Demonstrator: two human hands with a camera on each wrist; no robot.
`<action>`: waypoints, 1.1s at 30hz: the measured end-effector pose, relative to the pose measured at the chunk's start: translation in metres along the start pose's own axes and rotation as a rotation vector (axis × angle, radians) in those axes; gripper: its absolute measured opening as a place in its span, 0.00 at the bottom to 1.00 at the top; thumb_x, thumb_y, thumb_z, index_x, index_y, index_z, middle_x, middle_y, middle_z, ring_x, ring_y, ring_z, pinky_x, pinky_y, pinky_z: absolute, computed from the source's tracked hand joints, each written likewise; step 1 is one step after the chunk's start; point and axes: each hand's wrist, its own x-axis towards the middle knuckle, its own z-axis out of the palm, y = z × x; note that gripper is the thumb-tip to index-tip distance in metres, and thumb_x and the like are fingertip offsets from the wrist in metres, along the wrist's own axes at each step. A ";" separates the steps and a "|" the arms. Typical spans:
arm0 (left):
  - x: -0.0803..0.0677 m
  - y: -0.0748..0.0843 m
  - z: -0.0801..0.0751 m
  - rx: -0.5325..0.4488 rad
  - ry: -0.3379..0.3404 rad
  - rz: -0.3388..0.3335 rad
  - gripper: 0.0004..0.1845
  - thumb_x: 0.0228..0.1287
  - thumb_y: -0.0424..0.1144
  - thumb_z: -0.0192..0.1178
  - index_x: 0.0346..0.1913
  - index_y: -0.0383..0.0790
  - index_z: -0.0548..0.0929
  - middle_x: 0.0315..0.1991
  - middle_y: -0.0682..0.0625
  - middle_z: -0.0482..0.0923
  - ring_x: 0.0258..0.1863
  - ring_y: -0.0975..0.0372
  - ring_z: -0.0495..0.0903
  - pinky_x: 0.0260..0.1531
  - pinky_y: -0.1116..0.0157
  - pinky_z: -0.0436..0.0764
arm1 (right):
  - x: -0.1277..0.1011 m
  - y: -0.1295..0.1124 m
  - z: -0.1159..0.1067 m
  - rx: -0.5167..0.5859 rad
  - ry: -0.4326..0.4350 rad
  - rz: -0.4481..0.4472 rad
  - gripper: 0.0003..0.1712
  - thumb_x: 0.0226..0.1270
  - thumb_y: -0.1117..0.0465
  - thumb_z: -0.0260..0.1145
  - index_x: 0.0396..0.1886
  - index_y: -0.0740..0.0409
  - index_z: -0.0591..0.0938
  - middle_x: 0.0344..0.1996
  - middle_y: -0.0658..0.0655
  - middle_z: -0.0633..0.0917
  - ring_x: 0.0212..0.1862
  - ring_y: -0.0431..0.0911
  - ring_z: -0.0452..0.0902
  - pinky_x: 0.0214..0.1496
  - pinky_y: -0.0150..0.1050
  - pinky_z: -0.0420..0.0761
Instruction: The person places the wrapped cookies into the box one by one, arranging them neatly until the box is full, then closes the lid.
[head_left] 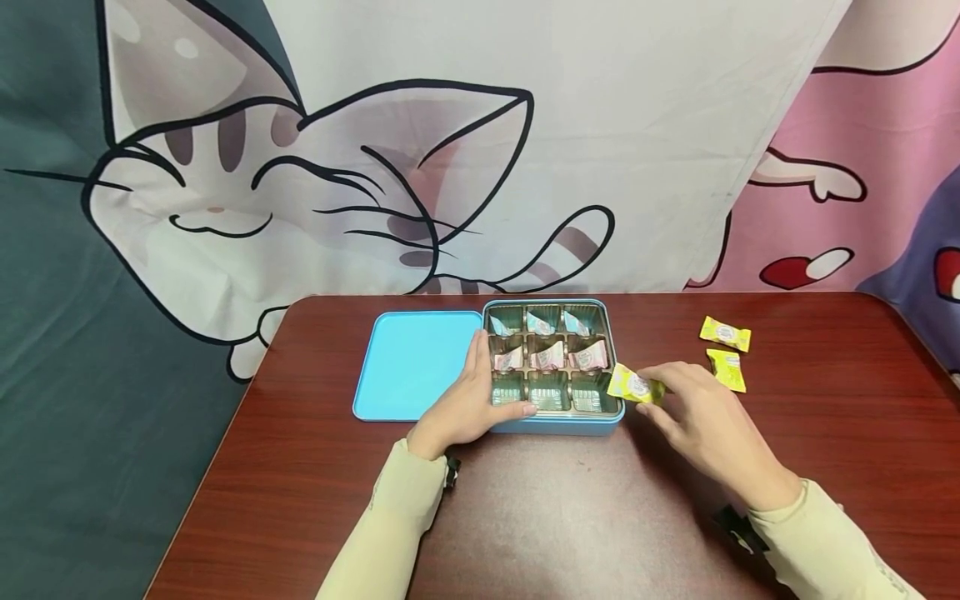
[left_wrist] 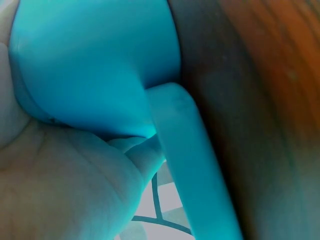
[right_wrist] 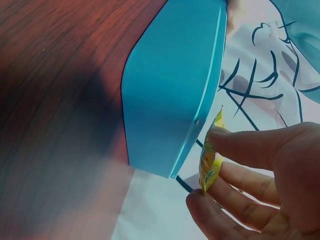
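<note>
A light-blue tin (head_left: 551,426) with a divided insert stands on the table. Blue-wrapped candies (head_left: 539,323) lie in its back row and pink-wrapped candies (head_left: 548,357) in the middle row; bare compartment bottoms show in the front row. My left hand (head_left: 467,400) rests against the tin's front left corner, its straight fingers along the left side and its thumb over the front rim. Between thumb and fingers, my right hand (head_left: 703,425) pinches a yellow-wrapped candy (head_left: 627,382) at the tin's front right corner. In the right wrist view, this candy (right_wrist: 209,167) is beside the tin's wall (right_wrist: 167,90).
Left of the tin, a flat light-blue lid (head_left: 416,365) lies against it. Two more yellow candies, one farther back (head_left: 725,333) and one nearer (head_left: 727,371), lie to the right on the brown table (head_left: 300,500). A cartoon-cat cloth (head_left: 637,125) hangs behind the table.
</note>
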 end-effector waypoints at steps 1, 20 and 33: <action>0.000 0.000 0.000 0.000 0.000 0.002 0.68 0.60 0.63 0.68 0.79 0.41 0.24 0.80 0.42 0.19 0.79 0.52 0.37 0.70 0.51 0.62 | 0.000 -0.001 0.000 0.001 -0.002 0.000 0.25 0.44 0.68 0.82 0.46 0.60 0.86 0.40 0.53 0.86 0.38 0.46 0.75 0.42 0.41 0.71; 0.000 0.000 0.000 -0.001 -0.004 -0.005 0.68 0.60 0.64 0.67 0.79 0.41 0.24 0.80 0.43 0.19 0.79 0.55 0.35 0.71 0.52 0.60 | 0.008 -0.008 0.006 0.025 -0.042 -0.089 0.22 0.50 0.68 0.78 0.47 0.64 0.86 0.44 0.56 0.86 0.48 0.51 0.79 0.51 0.47 0.73; 0.000 0.000 0.000 -0.001 -0.007 -0.008 0.68 0.60 0.65 0.67 0.79 0.41 0.24 0.80 0.43 0.19 0.79 0.56 0.33 0.72 0.52 0.58 | 0.017 -0.015 0.010 -0.006 -0.100 -0.139 0.15 0.54 0.65 0.78 0.43 0.58 0.88 0.42 0.54 0.86 0.48 0.50 0.78 0.50 0.48 0.78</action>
